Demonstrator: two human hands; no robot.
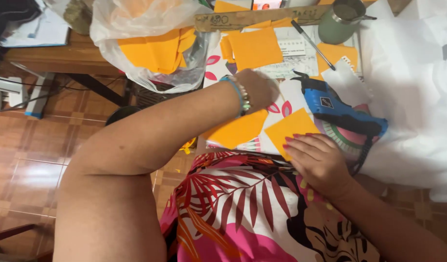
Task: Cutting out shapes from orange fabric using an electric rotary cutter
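The right hand (316,159) lies flat, fingers together and pointing left, pressing on the near edge of an orange paper square (291,130) that sits tilted on the work surface. The left hand (255,88) reaches across toward the far side, its back to the camera; the fingers are curled under and out of sight, so I cannot tell whether they grip anything. A beaded bracelet (242,94) circles that wrist. Just beneath the left forearm lies a second orange sheet (235,130), partly hidden by the arm.

Just right of the pressed square rests a blue glue gun (337,107) with a black nozzle and cord, close beside the right hand's fingers. Farther off, another orange square (255,47) lies on printed papers, with a pen (311,43) to its right and a green metal mug (341,22) at the far right. At the far left a clear plastic bag (150,43) holds a stack of more orange pieces. A wooden ruler (252,18) runs along the far edge. White cloth (417,97) covers the right side.
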